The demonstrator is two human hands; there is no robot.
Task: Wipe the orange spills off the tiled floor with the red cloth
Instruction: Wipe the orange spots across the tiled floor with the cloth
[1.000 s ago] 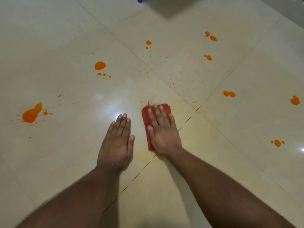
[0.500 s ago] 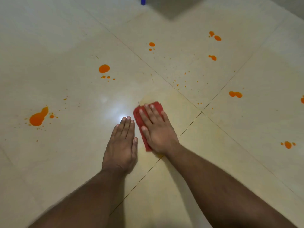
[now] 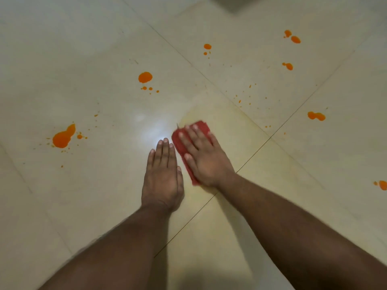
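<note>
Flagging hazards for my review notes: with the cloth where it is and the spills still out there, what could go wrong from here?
1. The red cloth leaves a yellowish film on the tile beyond it, so further passes may smear rather than lift.
2. The right hand presses flat and covers most of the cloth; little shows around it, and fingers may touch the spills.
3. The left hand braces on the glossy floor, and might slip or drag into the big orange puddle.

A right hand lies flat on a folded cloth on the tiled floor, the left hand just beside it to the left. Spills lie scattered beyond both hands.
</note>
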